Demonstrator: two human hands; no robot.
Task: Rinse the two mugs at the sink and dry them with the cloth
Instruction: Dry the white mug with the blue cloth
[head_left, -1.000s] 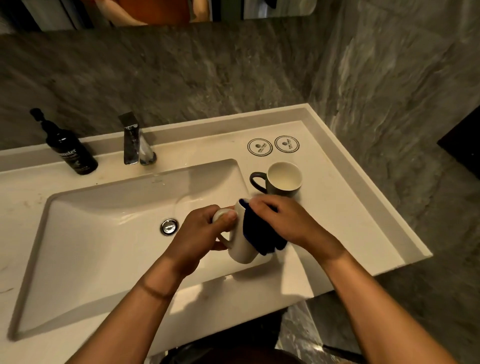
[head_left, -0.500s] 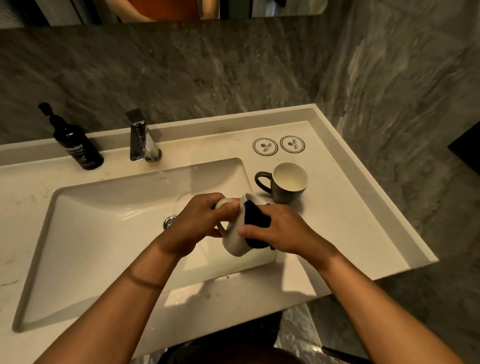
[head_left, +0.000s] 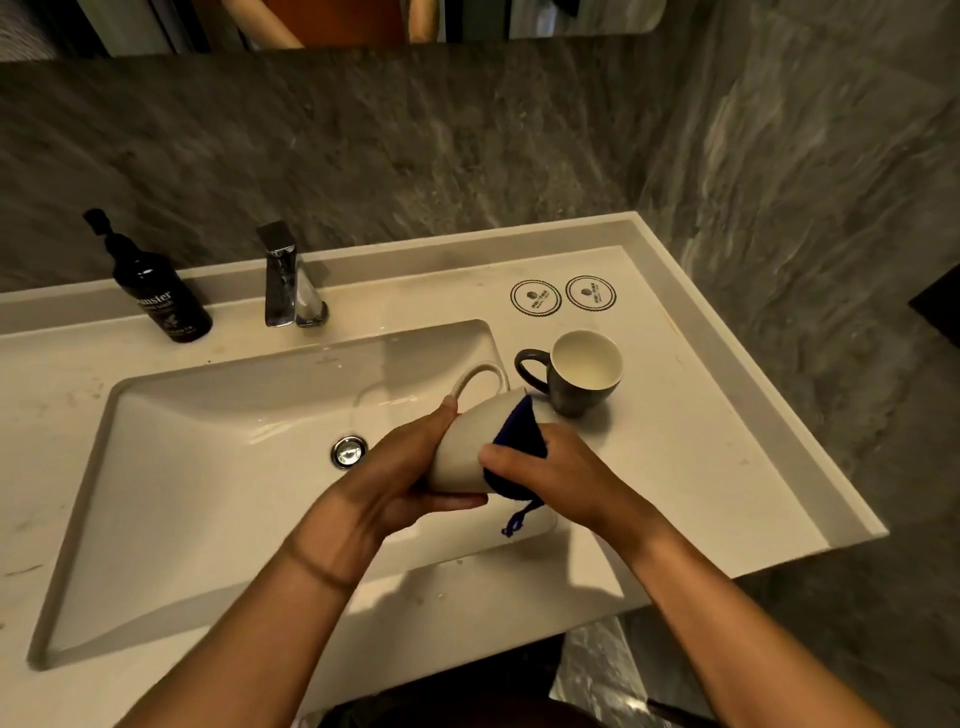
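Note:
My left hand (head_left: 395, 483) grips a white mug (head_left: 470, 441) by its base, tilted over the right end of the sink (head_left: 218, 467), its handle pointing up and away. My right hand (head_left: 561, 478) presses a dark blue cloth (head_left: 517, 452) against the mug's right side; a loose thread hangs below. A grey mug (head_left: 582, 374) with a pale inside stands upright on the counter just right of the basin, handle to the left, touched by neither hand.
A chrome tap (head_left: 285, 280) stands behind the basin, a black pump bottle (head_left: 161, 296) to its left. Two round coasters (head_left: 563, 295) lie behind the grey mug. The drain (head_left: 349, 451) shows left of my hands. The counter's raised edge (head_left: 769, 415) runs along the right.
The white mug has been turned in my hands: its handle now points up and away, my left hand holds the base, and the cloth has shifted onto its right side.

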